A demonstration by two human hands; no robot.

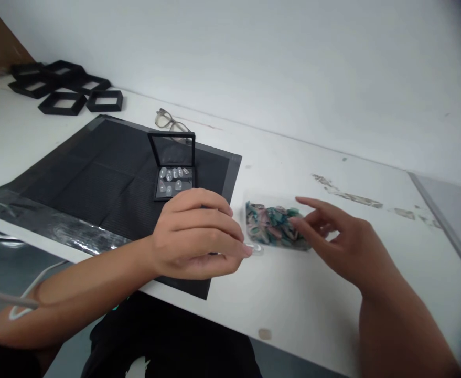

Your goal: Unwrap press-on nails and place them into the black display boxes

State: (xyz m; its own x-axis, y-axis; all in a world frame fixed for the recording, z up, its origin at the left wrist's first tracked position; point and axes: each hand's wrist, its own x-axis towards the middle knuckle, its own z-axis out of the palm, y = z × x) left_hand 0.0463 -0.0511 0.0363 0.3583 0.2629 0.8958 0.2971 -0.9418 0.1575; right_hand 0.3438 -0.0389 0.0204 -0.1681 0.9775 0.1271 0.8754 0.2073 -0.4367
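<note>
My left hand (202,236) is closed, pinching a small clear false nail (257,249) between its fingertips. Over the right side of a clear bag (275,226) filled with teal and pinkish nail-shaped pieces, my right hand (336,236) has its thumb and index finger apart, holding nothing that I can see. Whether its thumb touches the bag I cannot tell. Just beyond my left hand stands an opened black case (174,168) with a transparent lid raised. Several clear false nails (174,173) lie in its base, whose near right corner my hand partly hides.
Under the case lies a black mat (96,173), taped along its edges to the white table (293,294). Eyeglasses (172,122) rest behind it. Several black frames (63,102) sit at the far left. A white cable (29,294) passes near my left forearm.
</note>
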